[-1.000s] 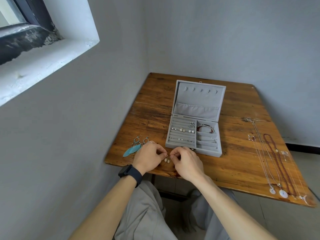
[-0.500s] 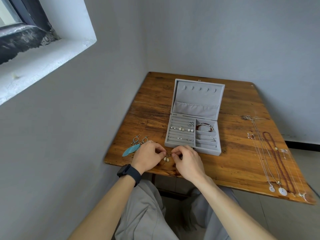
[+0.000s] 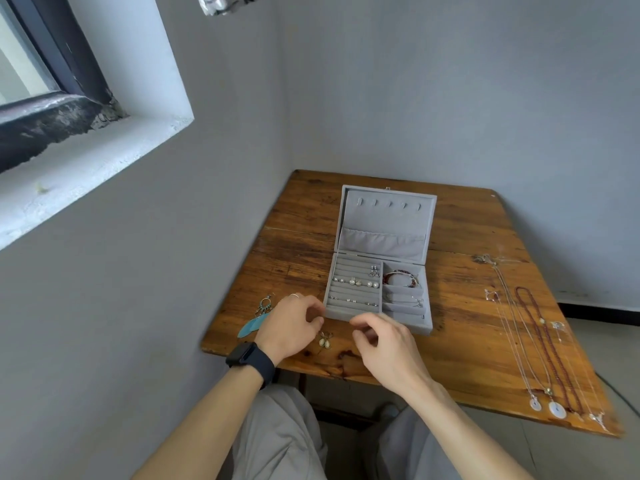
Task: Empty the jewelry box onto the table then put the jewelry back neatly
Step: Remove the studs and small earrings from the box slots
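Note:
A grey velvet jewelry box (image 3: 379,315) stands lid-up in the middle of the wooden table (image 3: 464,334). Small earrings sit in its ring rows, and a red bracelet (image 3: 401,278) lies in its right compartment. A pair of pale drop earrings (image 3: 325,340) lies on the table just in front of the box. My left hand (image 3: 291,327), with a black watch on the wrist, hovers left of them, fingers curled and holding nothing. My right hand (image 3: 384,344) hovers to their right, fingers apart, also without anything in it.
Blue feather earrings (image 3: 254,322) lie at the table's left edge beside my left hand. Several long necklaces (image 3: 533,344) are laid out along the right side of the table. Grey walls close in on the left and behind; a window sill (image 3: 86,161) juts out upper left.
Both hands pinched at the drop earrings before. Now they have drawn apart and the earrings lie free on the table between them.

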The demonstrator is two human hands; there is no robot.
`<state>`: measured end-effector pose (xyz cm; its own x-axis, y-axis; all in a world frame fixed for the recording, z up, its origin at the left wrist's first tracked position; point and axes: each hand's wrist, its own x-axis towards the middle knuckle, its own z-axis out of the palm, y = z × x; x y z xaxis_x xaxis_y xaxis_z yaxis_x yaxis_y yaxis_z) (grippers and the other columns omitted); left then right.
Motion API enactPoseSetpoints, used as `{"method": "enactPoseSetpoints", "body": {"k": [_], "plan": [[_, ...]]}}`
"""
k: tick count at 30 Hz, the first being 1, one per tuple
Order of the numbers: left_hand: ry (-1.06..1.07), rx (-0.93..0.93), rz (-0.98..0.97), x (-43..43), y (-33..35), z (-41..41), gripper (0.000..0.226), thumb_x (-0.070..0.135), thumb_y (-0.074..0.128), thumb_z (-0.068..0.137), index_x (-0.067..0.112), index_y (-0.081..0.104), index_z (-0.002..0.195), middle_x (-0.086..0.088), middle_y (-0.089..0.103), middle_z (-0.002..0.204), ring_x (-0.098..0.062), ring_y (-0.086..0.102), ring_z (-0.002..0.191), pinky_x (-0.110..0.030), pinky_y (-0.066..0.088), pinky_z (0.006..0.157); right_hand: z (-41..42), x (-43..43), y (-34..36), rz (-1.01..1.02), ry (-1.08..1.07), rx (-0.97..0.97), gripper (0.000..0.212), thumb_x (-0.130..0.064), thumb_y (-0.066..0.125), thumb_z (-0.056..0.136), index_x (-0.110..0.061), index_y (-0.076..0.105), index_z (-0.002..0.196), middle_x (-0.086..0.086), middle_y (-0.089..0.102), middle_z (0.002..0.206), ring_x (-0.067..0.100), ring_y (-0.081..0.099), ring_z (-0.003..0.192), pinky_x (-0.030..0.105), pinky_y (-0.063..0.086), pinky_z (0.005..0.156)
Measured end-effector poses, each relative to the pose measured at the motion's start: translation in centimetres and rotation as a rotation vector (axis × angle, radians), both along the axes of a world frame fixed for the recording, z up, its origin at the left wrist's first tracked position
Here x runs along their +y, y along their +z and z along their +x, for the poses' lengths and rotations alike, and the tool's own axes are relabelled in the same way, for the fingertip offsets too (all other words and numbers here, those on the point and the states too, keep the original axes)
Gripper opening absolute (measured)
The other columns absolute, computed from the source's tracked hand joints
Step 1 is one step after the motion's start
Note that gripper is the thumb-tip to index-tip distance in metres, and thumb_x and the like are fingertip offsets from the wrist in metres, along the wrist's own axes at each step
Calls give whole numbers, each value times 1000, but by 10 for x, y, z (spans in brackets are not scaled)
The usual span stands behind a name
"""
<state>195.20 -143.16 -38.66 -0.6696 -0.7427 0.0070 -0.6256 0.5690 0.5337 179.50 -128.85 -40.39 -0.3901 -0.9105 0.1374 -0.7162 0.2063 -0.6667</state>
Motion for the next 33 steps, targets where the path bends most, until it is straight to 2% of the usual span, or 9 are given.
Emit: {"method": "enactPoseSetpoints", "body": {"k": [2,6,10,16,24,29,33], "plan": [[-5,-4,-67,-1,4,-9,26,34,60,95,36,63,120,12,60,118,-7,54,111,-28,52,89,-11,2,6,-7,-11,19,20,-29,62,96,-33,66,115,-20,61,110,-3,60,97,4,42,76],[-11,9,-162,-6,14,-36,28,33,59,95,35,61,123,9,60,117,-10,56,107,-30,55,81,-42,-4,17,5,-43,70,20,-31,61,96,-34,66,115,-20,59,113,-3,58,100,3,40,76],[-29,3,-242,-15,20,-72,32,30,56,96,33,60,127,8,61,122,-13,56,112,-30,54,82,-74,-23,26,22,-74,185,20,-32,58,97,-33,66,115,-18,60,115,2,53,107,11,37,85],[-46,-44,-282,-34,23,-125,33,33,54,97,27,60,129,1,61,125,-19,56,116,-35,54,87,-107,-61,31,49,-90,275,23,-34,54,98,-32,66,118,-12,61,115,9,54,110,17,43,89],[35,-167,-350,-53,14,-163,26,43,57,95,25,72,105,1,65,105,-21,61,100,-34,53,78,-129,-100,27,103,-33,292,24,-38,55,98,-31,70,115,-5,58,110,15,57,106,28,52,85],[53,-107,-341,-58,10,-166,20,40,60,94,34,75,106,7,67,106,-16,63,97,-29,49,73,-133,-108,19,145,-8,282,26,-36,57,97,-27,72,116,-2,59,111,18,56,109,31,50,89],[65,-85,-291,-57,12,-168,21,35,57,94,35,76,102,8,69,105,-17,65,95,-28,46,71,-133,-112,17,142,-24,302,23,-34,58,96,-22,74,108,-1,60,108,19,57,106,31,50,86]]}}
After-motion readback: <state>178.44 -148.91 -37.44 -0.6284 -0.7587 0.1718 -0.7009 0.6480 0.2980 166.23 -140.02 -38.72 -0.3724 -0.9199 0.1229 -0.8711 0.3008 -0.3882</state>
